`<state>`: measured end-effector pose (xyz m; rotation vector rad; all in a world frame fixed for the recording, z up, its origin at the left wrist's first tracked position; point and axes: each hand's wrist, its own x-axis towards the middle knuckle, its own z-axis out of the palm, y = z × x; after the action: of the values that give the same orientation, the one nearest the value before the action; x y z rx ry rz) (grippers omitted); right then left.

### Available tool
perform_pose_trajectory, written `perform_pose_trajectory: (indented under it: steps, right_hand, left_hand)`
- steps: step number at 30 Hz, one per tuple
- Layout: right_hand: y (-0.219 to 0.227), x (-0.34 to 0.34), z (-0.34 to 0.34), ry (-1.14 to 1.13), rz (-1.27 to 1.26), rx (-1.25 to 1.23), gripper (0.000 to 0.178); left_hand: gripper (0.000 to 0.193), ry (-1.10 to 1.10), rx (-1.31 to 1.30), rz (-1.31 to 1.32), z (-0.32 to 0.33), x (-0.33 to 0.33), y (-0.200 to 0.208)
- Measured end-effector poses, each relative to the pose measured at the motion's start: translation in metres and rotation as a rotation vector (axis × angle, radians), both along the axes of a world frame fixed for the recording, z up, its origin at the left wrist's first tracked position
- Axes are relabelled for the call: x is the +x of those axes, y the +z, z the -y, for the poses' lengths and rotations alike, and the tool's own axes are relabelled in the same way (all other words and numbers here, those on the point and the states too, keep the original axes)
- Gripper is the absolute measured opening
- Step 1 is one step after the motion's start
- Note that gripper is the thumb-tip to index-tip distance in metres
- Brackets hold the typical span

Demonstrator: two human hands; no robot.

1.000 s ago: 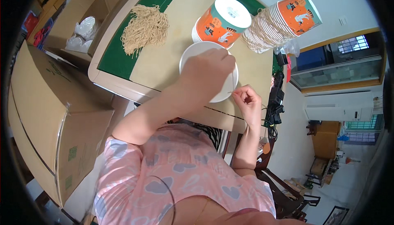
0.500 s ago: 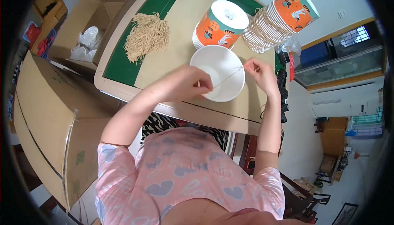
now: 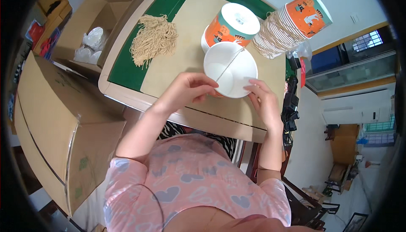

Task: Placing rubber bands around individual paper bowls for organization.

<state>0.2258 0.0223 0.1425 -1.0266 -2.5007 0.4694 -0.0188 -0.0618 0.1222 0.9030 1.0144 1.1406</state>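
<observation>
left hand (image 3: 186, 91): fingers pinch near rim of white round paper bowl (image 3: 230, 69), steadying it | right hand (image 3: 261, 98): pinches opposite rim | thin string (image 3: 229, 63) taut across bowl mouth | pile of tan strings (image 3: 153, 39) left of bowl

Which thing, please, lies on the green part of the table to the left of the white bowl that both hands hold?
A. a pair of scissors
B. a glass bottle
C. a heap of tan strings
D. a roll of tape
C: a loose heap of tan strings lies across the green surface left of the white bowl.
</observation>
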Motion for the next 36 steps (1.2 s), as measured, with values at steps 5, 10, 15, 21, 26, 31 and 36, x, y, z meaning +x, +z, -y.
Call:
perform_pose_trajectory:
  steps: [5,10,15,21,26,31,36]
  right_hand:
    - [-0.007,-0.018,0.053,-0.087,-0.298,-0.391,0.029]
    - [-0.051,-0.030,0.072,-0.148,-0.619,-0.735,0.019]
    - [-0.063,-0.001,0.069,-0.357,-0.769,-0.669,0.014]
    - [-0.059,0.023,0.057,-0.491,-0.979,-0.369,0.019]
    - [-0.031,0.031,0.045,-0.288,-1.661,-0.418,0.020]
    - [-0.028,0.032,0.056,-0.079,-1.580,-0.668,0.020]
    - [-0.042,0.022,0.083,-0.250,-1.182,-0.780,0.022]
  left_hand:
    - [0.016,0.049,-0.030,0.272,0.012,0.029,-0.013]
    - [0.016,0.066,0.046,0.254,0.019,0.040,-0.008]
    - [0.020,0.392,0.624,-0.771,0.014,0.029,-0.017]
    - [0.018,0.217,0.823,-1.094,-0.001,0.040,-0.028]
    - [0.015,0.249,0.732,-1.261,-0.013,0.064,-0.025]
    - [0.017,0.227,0.637,-1.348,-0.011,0.070,-0.015]
    - [0.019,0.319,0.616,-1.218,0.017,0.046,0.021]
